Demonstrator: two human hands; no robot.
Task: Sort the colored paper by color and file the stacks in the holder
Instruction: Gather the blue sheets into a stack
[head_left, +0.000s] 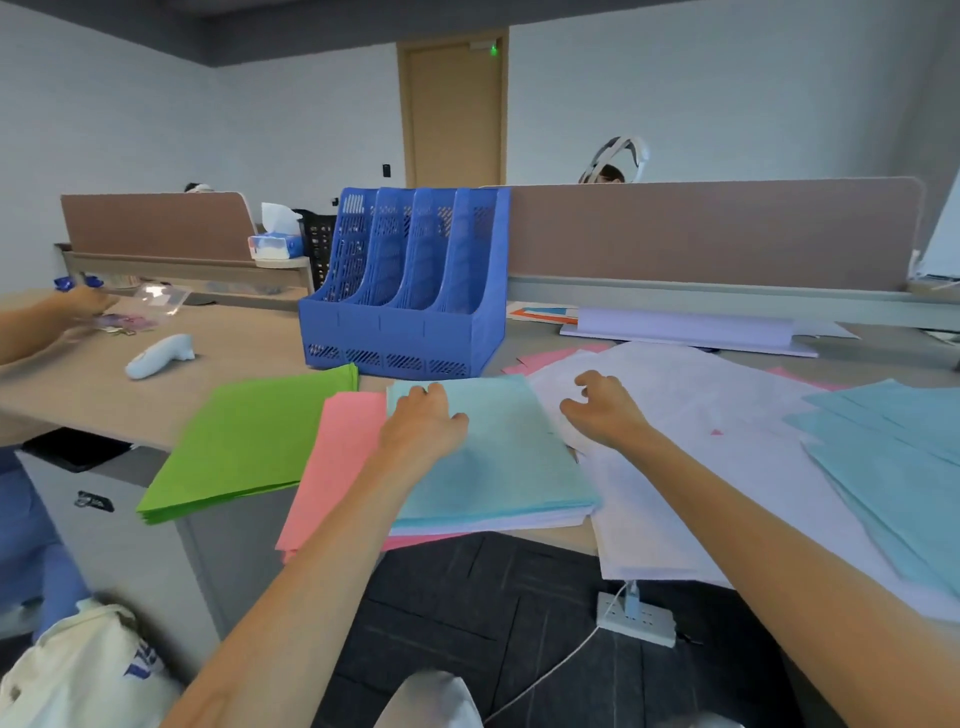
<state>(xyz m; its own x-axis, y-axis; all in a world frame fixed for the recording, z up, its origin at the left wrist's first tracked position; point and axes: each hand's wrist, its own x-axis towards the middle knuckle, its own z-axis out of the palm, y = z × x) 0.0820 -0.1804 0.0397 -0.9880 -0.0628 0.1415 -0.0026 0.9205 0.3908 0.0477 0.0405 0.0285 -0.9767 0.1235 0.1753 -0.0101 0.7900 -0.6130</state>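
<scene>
The big table (104, 395) runs from left to right. A brown wall (711, 234) stands along its far side. On the right of the table lies a wide mess of white paper (701, 467), and some of it hangs over the near edge. Loose blue sheets (893, 457) lie on top of it at the far right. A few pink sheets (550, 358) peek out from under the white ones on the far side.

The blue holder (410, 291) stands upright in the middle at the far side, with four slots, and no paper shows in them.

Three neat piles lie near it. The green stack (260, 436) is on the left. The pink stack (337, 457) is just beside it. The blue stack (509, 467) lies partly on top of the pink one, with white sheets under the blue at its near edge.

The left hand (423, 421) rests on the blue stack, at its far left corner. Its fingers bend down at the edge - I cannot tell if its grip is closed on the paper. The right hand (605, 410) is over the white paper, just right of the blue stack. Its fingers are apart and loosely bent - its grip holds nothing.

A small white gadget (158, 358) lies on the table at the left. Another person's hand (83, 304) is at the far left. A power strip (636, 618) lies on the floor.
</scene>
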